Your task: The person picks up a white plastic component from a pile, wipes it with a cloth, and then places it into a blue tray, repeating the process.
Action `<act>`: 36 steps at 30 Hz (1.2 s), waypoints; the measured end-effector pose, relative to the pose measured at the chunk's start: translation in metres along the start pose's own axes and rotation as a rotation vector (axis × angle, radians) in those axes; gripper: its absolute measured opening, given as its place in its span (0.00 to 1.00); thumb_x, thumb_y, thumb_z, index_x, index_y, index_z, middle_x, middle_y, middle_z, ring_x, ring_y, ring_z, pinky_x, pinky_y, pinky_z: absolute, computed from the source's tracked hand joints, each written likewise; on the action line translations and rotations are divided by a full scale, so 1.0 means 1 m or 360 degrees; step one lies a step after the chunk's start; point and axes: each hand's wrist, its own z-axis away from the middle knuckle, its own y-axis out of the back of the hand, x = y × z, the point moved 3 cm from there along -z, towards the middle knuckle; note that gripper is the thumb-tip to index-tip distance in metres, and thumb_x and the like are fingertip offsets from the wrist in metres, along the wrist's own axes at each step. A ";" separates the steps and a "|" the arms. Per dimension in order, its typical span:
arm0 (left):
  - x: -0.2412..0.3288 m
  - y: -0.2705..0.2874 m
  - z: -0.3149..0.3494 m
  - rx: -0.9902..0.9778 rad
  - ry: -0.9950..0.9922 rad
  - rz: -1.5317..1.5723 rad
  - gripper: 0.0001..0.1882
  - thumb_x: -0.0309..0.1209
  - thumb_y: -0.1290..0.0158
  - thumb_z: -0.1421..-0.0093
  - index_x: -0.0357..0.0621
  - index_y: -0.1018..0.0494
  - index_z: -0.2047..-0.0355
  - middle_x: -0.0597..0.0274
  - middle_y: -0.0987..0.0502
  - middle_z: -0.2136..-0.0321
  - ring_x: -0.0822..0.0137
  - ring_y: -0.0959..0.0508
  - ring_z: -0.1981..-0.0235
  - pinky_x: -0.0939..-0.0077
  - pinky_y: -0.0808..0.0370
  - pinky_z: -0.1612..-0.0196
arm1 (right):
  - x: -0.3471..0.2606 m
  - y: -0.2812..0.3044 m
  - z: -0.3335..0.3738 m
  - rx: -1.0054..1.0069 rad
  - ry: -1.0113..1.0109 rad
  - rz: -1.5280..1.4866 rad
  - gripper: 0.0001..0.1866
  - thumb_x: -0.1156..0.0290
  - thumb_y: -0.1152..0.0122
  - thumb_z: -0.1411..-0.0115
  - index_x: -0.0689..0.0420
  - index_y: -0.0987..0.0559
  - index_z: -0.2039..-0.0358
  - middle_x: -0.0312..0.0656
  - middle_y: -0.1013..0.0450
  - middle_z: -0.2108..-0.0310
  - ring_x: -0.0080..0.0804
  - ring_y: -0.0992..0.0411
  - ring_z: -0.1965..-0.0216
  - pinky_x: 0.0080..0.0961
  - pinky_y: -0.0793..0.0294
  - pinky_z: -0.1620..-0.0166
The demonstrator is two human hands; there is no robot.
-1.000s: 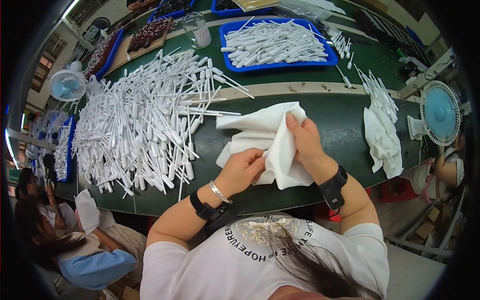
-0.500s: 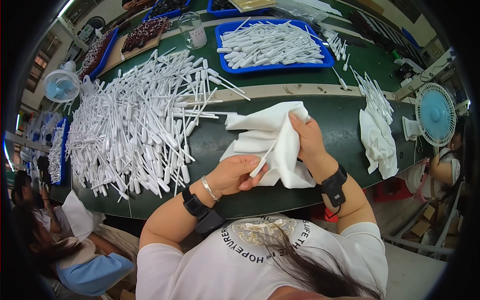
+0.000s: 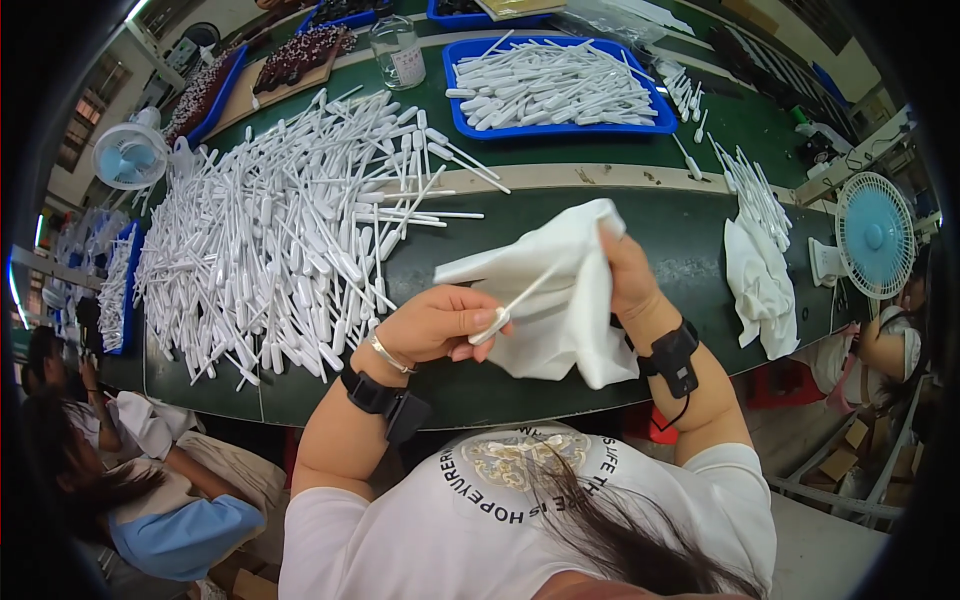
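My left hand (image 3: 435, 322) is closed, pinching the thick end of a slim white stick (image 3: 530, 291) with a rounded, handle-like end. The stick's thin tip points up and right, against a white cloth (image 3: 565, 325). My right hand (image 3: 632, 278) grips that cloth by its upper right part, and the rest hangs in loose folds above the table. Whether the tip is inside a fold, I cannot tell. To the left spreads a large heap of similar white sticks (image 3: 265, 230), lying in all directions on the dark green table (image 3: 440, 255).
Beyond a pale strip stands a blue tray (image 3: 565, 131) full of sticks, with a clear jar (image 3: 398, 55) beside it. At right lie another white cloth (image 3: 762, 285), a small bunch of sticks (image 3: 757, 195) and a fan (image 3: 874, 232). Another person (image 3: 180, 520) sits at lower left.
My left hand has moved left and slightly up with the stick, baring more of its thin shaft. The cloth's folds have opened out and shifted in my right hand.
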 end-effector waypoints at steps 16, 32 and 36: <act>0.007 -0.034 -0.005 0.0768 -0.0166 -0.0812 0.09 0.30 0.53 0.43 0.39 0.31 0.64 0.67 0.29 0.78 0.79 0.30 0.79 0.88 0.33 0.80 | 0.040 -0.025 0.026 0.0001 0.0241 0.1384 0.12 0.65 0.55 0.41 0.59 0.33 0.61 0.34 0.32 0.72 0.18 0.34 0.70 0.18 0.33 0.67; -0.002 -0.026 0.009 0.0975 -0.1005 -0.0476 0.09 0.31 0.52 0.43 0.36 0.29 0.69 0.70 0.32 0.81 0.82 0.36 0.81 0.89 0.40 0.78 | 0.046 -0.039 0.024 -0.0524 -0.0045 0.1552 0.13 0.61 0.47 0.45 0.59 0.30 0.67 0.33 0.30 0.74 0.19 0.33 0.73 0.19 0.32 0.69; -0.003 -0.024 0.009 0.0873 -0.1365 -0.0594 0.09 0.31 0.52 0.43 0.35 0.29 0.69 0.68 0.31 0.80 0.81 0.35 0.81 0.89 0.39 0.78 | 0.043 -0.033 0.027 -0.0355 -0.0147 0.1338 0.18 0.56 0.52 0.43 0.59 0.29 0.67 0.33 0.30 0.73 0.18 0.33 0.72 0.18 0.33 0.69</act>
